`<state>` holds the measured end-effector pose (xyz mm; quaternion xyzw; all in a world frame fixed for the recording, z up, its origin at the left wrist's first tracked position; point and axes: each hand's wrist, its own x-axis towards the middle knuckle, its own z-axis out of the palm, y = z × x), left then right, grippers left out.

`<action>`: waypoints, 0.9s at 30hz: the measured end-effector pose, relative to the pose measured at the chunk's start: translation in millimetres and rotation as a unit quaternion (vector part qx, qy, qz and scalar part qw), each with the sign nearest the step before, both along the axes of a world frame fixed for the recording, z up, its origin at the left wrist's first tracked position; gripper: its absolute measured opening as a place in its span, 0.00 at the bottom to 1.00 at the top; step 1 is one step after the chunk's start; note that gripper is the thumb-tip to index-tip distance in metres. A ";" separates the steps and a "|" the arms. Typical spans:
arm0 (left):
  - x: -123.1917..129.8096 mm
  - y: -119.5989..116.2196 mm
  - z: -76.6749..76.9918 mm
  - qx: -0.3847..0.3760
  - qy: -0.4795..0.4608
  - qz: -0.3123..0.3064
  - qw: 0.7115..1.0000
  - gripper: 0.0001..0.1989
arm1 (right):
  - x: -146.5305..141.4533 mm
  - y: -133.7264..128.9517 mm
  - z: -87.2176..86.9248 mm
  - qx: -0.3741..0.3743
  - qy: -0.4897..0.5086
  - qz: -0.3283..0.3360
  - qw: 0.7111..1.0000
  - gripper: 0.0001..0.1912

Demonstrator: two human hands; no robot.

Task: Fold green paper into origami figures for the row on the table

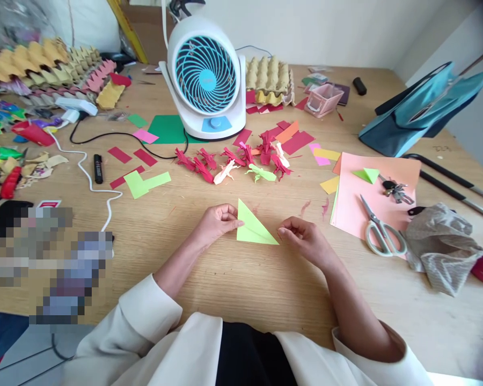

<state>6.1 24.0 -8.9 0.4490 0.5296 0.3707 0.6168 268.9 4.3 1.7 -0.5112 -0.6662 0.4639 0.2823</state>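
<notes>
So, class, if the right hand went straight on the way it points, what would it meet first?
The right hand would probably meet the green paper triangle first, at its pointed corner; any gap is unclear.

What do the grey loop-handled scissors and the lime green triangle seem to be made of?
Grey scissors: blades look like smooth metal, from their silvery sheen; handles perhaps plastic, evenly grey.
Lime green triangle: apparently matt paper, thin and crisp-edged, without shine.

Lime-green triangular paper (254, 228); white fan (207, 75) with turquoise grille and hub.
</notes>
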 end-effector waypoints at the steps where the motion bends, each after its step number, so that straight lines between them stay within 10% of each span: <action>1: 3.9 -2.5 -0.4 0.005 0.005 -0.015 1.000 0.20 | -4.8 -1.9 -1.4 -0.003 0.010 0.008 1.000 0.15; 27: 27.3 -19.8 -5.2 0.064 0.044 -0.115 0.990 0.15 | -26.2 -12.3 -4.2 0.039 -0.029 0.046 0.998 0.17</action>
